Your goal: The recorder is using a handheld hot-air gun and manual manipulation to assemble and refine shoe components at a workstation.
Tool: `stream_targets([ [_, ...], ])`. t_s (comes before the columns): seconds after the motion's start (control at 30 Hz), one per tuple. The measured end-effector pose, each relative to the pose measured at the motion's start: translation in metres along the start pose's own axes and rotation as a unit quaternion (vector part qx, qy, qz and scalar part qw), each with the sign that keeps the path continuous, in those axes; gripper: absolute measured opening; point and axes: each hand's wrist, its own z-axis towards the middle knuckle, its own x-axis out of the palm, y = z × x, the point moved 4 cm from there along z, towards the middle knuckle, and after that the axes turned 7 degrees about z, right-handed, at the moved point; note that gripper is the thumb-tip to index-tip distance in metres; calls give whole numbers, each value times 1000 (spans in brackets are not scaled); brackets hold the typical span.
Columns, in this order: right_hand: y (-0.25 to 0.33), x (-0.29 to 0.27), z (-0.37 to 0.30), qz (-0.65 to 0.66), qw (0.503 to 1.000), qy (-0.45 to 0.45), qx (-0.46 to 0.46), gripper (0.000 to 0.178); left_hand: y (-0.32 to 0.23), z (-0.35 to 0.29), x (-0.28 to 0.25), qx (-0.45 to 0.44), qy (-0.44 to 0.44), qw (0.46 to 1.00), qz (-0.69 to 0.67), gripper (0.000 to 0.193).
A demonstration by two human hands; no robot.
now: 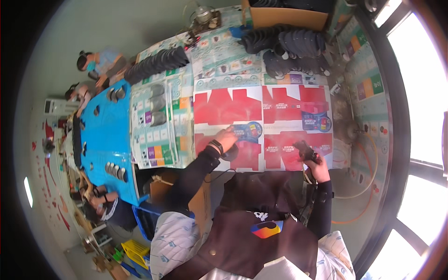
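One dark, round-edged piece (231, 154)

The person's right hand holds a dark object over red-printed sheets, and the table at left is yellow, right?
No, that table is blue, not yellow, as the head view shows; the right hand does hold a dark object over red-printed sheets.

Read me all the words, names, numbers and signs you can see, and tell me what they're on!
I won't copy out words, but here's where print shows:
Red-and-white sheets: white writing, small and blurred.
Table paper: coloured squares with marks, too small to read.
Wall paper: similar squares, also too small.
Dark top: a tiny white mark I can't make out, and a colourful patch.
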Motion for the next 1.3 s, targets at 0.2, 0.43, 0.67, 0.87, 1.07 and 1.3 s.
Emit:
stream_targets([
  [0.2,0,38,28,-75,989,117,43,25,-32,-69,50,-308,-210,905,-206,32],
  [0.43,-2,107,37,-129,978,155,60,29,-36,-73,183,-529,-38,601,-597,55],
  [0.67,-20,162,33,-176,974,145,15,32,-10,-91,128,-486,-138,763,-404,41],
  [0.87,-41,225,30,-325,939,105,34,36,46,-122,139,-440,-91,812,-371,44],
  [1.07,-55,296,39,-374,920,114,-27,32,59,-118,166,-378,-90,827,-407,49],
  [1.3,-85,338,73,-445,888,75,-84,29,70,-125,194,-316,-130,766,-544,43],
])
